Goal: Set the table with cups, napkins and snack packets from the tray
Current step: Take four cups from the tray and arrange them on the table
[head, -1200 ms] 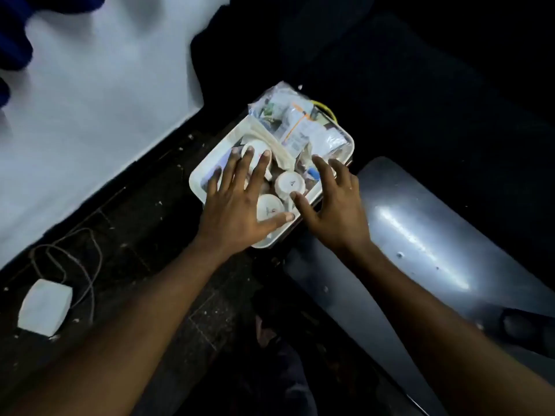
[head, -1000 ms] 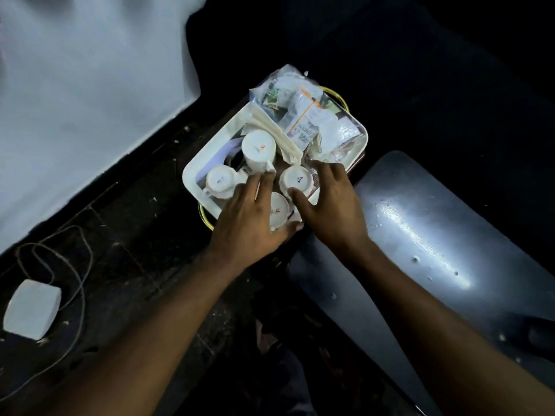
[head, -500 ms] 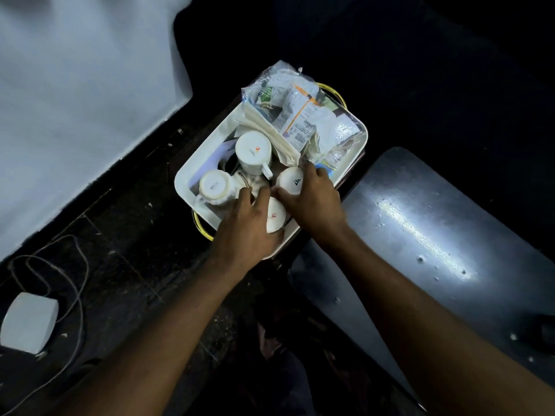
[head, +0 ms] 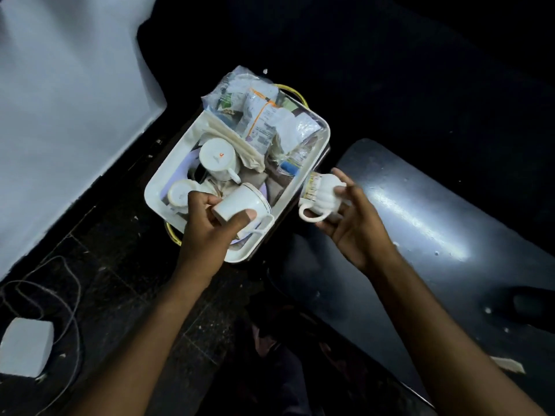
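Cups are on the move! Taking the white tray (head: 168,178) as the landmark and sweeping from the left: far off its left, down on the dark floor, a small white box (head: 25,351) sits with a thin cable (head: 64,283) looping away from it, same spot as before. On the tray's left side two cups remain, base up: a small upturned cup (head: 180,194) near the front-left corner and a bigger upturned cup (head: 218,159) just behind it, with folded napkins (head: 240,148) beside that one and a heap of snack packets (head: 258,115) piled at the tray's far end.

Now the change: half a second ago both hands were down among the cups; now each has come up with one. The left hand (head: 210,232) pinches a plain cup (head: 243,205) between thumb and fingers, tipped on its side just above the tray's near end, handle pointing down to the right. Moving right, past the tray's right rim, the right hand (head: 354,226) grips a ribbed cup (head: 322,195) with a patterned band at its rim, also tilted, handle hanging low, clear of the tray. It hovers between the tray and the dark glossy table (head: 435,235), which lies to the tray's right.
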